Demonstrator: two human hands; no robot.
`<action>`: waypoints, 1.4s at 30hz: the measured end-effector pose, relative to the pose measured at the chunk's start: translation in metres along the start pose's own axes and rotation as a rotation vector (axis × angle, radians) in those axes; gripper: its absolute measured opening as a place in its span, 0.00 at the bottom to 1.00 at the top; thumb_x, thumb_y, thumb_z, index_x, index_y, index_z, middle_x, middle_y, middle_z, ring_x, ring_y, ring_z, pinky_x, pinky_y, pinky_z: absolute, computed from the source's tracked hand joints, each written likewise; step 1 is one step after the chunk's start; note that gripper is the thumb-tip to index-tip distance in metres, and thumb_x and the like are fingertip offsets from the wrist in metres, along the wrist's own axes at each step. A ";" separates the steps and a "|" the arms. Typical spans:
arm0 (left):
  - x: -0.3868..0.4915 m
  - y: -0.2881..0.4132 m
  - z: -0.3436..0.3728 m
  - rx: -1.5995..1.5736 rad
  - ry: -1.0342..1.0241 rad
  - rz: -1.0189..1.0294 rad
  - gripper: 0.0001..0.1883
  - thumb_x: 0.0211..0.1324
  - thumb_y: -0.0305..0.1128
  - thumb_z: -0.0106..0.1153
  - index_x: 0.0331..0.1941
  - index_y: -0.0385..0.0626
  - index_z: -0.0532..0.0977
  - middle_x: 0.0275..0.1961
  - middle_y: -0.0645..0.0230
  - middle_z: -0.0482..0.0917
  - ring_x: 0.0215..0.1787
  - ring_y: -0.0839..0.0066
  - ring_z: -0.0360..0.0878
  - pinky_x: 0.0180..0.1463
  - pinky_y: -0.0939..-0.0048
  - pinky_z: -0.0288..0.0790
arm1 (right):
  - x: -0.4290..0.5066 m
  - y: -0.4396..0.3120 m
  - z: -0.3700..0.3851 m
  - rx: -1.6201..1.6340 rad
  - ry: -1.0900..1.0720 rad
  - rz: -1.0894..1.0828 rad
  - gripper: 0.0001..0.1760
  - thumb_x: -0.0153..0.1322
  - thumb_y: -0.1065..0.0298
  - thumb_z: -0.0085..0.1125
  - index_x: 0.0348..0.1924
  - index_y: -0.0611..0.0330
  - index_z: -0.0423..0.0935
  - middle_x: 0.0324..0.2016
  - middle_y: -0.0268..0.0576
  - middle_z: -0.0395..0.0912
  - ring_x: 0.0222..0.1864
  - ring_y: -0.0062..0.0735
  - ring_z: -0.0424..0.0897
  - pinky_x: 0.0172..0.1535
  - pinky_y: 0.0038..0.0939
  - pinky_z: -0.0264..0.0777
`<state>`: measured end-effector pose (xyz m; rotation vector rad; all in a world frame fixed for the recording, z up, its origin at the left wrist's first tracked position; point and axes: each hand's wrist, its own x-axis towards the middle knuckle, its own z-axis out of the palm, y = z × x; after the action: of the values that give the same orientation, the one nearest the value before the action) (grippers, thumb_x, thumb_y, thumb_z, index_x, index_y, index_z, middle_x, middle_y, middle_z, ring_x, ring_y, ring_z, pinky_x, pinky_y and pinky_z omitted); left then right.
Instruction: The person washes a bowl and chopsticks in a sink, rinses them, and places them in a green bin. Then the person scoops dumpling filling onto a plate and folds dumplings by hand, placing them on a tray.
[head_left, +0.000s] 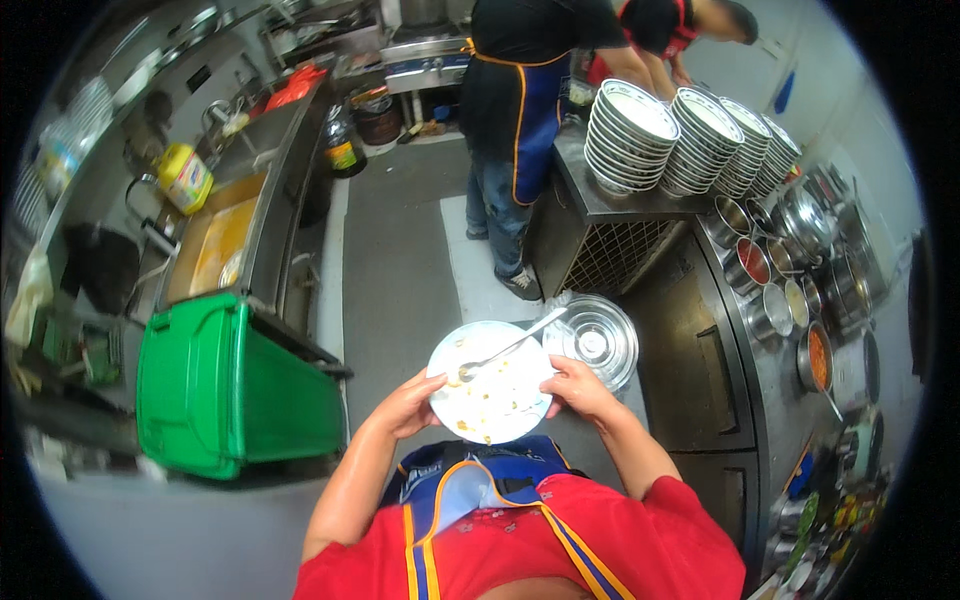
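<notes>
Between my two hands is a white plate (480, 409) with scraps of food on it. A metal spoon (517, 343) lies across the plate, its bowl towards the left and its handle reaching past the upper right rim. My left hand (411, 403) grips the left edge, thumb on top. On the right edge, my right hand (579, 386) holds it the same way. Just beyond my right hand stands a round shiny metal lid or pot (600, 341), partly covered by the plate.
A green wheeled bin (289, 405) stands at left, lid shut, below a sink (225, 232) holding brownish water. Ahead, a person in an apron (517, 112) stands by several stacks of bowls (634, 142); another person (664, 34) bends behind. Metal pots (769, 311) line the right counter.
</notes>
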<state>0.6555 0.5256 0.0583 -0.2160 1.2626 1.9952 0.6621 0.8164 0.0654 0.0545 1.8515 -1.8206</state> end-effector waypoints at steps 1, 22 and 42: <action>-0.003 0.009 -0.017 -0.128 0.020 0.030 0.27 0.61 0.41 0.52 0.61 0.46 0.60 0.52 0.61 0.75 0.50 0.69 0.78 0.35 0.70 0.79 | 0.018 -0.009 0.013 0.035 -0.031 -0.029 0.23 0.63 0.73 0.52 0.52 0.70 0.69 0.31 0.44 0.78 0.24 0.26 0.78 0.24 0.22 0.74; 0.179 0.296 -0.243 -0.454 0.156 0.292 0.27 0.56 0.33 0.52 0.59 0.35 0.62 0.56 0.55 0.72 0.58 0.60 0.71 0.61 0.58 0.64 | 0.509 -0.250 0.013 -0.063 -0.364 -0.288 0.27 0.70 0.54 0.54 0.57 0.62 0.68 0.27 0.31 0.68 0.21 0.14 0.63 0.22 0.17 0.58; 0.457 0.656 -0.472 -0.393 0.278 0.442 0.27 0.63 0.43 0.48 0.62 0.43 0.56 0.57 0.57 0.70 0.57 0.63 0.72 0.55 0.59 0.70 | 0.881 -0.449 0.041 0.084 -0.054 -0.307 0.09 0.69 0.76 0.54 0.41 0.65 0.77 0.30 0.40 0.79 0.27 0.19 0.77 0.34 0.19 0.72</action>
<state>-0.2185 0.2113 0.0569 -0.4482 1.1410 2.6669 -0.2522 0.4429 0.1298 -0.2600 1.8241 -2.0818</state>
